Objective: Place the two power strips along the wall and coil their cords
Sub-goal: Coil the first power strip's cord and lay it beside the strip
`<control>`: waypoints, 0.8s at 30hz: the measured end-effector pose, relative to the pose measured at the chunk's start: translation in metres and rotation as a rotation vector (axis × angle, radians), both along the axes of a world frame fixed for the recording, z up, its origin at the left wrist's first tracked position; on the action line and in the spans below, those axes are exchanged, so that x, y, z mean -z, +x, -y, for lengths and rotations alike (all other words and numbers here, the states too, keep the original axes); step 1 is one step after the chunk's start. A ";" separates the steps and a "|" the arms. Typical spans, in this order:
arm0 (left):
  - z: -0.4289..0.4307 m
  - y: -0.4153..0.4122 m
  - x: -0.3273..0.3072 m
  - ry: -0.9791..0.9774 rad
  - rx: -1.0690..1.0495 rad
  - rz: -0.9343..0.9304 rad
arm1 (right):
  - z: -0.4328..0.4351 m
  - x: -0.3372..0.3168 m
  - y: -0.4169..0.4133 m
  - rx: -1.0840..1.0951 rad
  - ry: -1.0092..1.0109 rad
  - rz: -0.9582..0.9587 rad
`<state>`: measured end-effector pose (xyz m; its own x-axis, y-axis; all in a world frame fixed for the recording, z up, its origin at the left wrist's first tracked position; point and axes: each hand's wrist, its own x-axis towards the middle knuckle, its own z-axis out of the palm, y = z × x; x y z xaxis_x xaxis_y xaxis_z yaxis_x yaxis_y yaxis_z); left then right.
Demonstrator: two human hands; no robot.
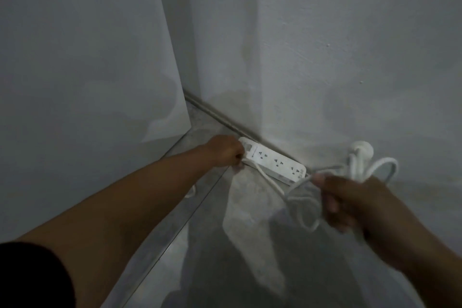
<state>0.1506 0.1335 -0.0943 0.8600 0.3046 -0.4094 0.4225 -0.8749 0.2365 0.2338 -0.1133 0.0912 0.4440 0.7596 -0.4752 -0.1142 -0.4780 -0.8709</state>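
White plastic power strip (273, 160) flat on grey floor (212, 245), long side vs base of grey wall (325, 57). L hand (226, 150) clamped on its far end. R hand (350, 205) fisted round loops of white cord (297, 205); white plug (360, 147) near wall.
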 end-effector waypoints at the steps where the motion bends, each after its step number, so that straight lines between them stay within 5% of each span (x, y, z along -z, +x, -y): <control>1: 0.004 0.003 0.001 0.015 -0.023 -0.021 | 0.000 0.009 -0.015 0.015 -0.054 0.171; 3: 0.011 0.006 0.005 0.059 -0.078 -0.029 | -0.003 0.031 -0.050 0.191 -0.073 0.250; 7: 0.018 0.008 0.012 0.071 -0.173 0.021 | -0.019 0.102 -0.106 0.534 -0.054 0.025; 17: 0.018 -0.003 0.009 -0.091 -0.279 0.076 | -0.099 0.169 -0.084 0.539 -0.237 -0.246; 24: 0.007 -0.032 -0.007 -0.539 -0.302 0.085 | -0.114 0.168 -0.059 0.522 -0.077 -0.556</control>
<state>0.1186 0.1269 -0.0873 0.8048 0.3092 -0.5067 0.5926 -0.4684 0.6553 0.1744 0.0003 -0.0769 0.4165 0.4727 -0.7766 -0.7532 -0.2989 -0.5859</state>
